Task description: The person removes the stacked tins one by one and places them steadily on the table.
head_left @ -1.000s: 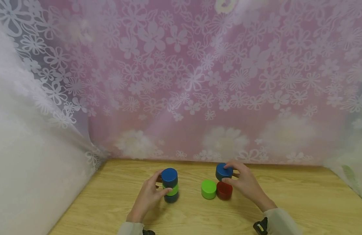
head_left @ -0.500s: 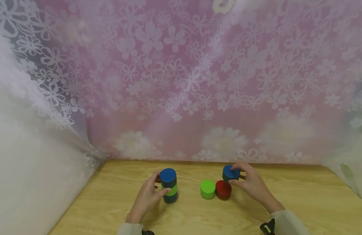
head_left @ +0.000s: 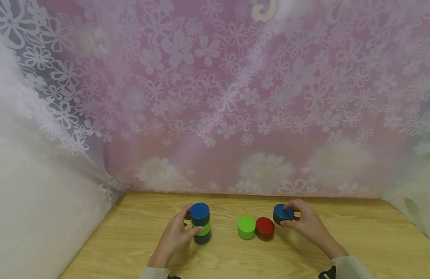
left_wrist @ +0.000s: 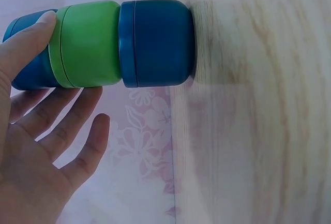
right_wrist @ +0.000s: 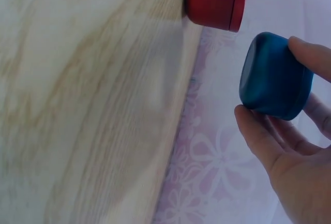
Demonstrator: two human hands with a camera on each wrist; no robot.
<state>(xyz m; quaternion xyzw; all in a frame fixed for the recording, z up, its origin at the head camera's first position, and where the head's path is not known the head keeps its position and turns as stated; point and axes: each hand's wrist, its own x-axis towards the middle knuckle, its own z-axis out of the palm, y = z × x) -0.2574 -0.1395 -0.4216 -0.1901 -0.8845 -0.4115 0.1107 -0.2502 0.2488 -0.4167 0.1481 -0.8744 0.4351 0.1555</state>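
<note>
On the left stands an upright stack of small round tins: a blue tin [head_left: 200, 212] on top, a green tin [left_wrist: 89, 43] in the middle and another blue tin [left_wrist: 159, 43] at the bottom on the table. My left hand [head_left: 176, 233] grips the stack at its upper part, thumb in front and fingers behind. My right hand [head_left: 310, 223] holds a separate blue tin [right_wrist: 274, 76] between thumb and fingers, raised above the table and slightly tilted. Just left of it, a red tin [head_left: 265, 228] and a green tin [head_left: 246, 227] sit side by side.
The wood-grain table [head_left: 232, 259] reaches back to a pink flowered curtain [head_left: 215, 116]. Pale cloth [head_left: 33, 186] hangs along the left side, and more hangs on the right.
My right hand has carried the blue tin rightward and downward, from above the red tin to beside it. My left hand keeps its hold on the stack.
</note>
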